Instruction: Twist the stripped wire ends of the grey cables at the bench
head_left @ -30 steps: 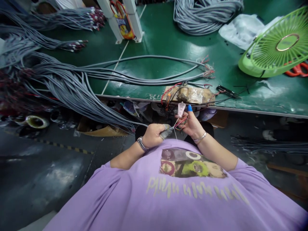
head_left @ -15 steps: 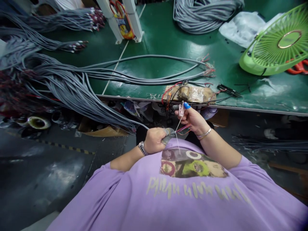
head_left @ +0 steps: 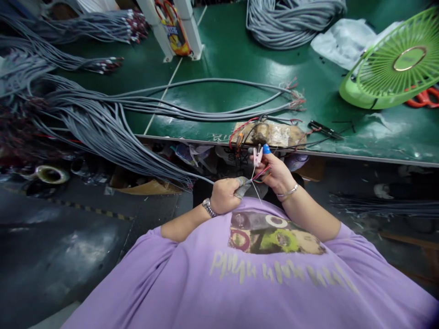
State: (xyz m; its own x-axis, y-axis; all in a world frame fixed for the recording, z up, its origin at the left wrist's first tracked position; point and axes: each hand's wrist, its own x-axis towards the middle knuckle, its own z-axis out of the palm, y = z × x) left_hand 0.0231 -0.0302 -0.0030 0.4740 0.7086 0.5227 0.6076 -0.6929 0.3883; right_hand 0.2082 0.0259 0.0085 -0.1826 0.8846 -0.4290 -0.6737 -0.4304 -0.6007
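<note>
My left hand (head_left: 224,195), with a watch on the wrist, is closed in a fist around the stripped end of a grey cable (head_left: 161,167) that trails off to the left. My right hand (head_left: 274,172), with a bracelet and a blue cot on one fingertip, pinches the cable's thin coloured wires (head_left: 259,176) and a small pale clip-like piece (head_left: 258,154). Both hands meet in front of my chest, just below the edge of the green table (head_left: 240,59). A brown fixture block (head_left: 270,133) with wires sits on the table edge right above them.
A thick bundle of grey cables (head_left: 85,119) hangs over the table's left edge. A few grey cables (head_left: 219,98) lie across the table. A coil of grey cable (head_left: 291,18) is at the back. A green fan (head_left: 394,64), red scissors (head_left: 425,98) and a plastic bag (head_left: 343,39) are at right.
My right hand rose toward the fixture block half a second ago and has drawn back a little toward my left hand. The left hand stays closed on the cable end.
</note>
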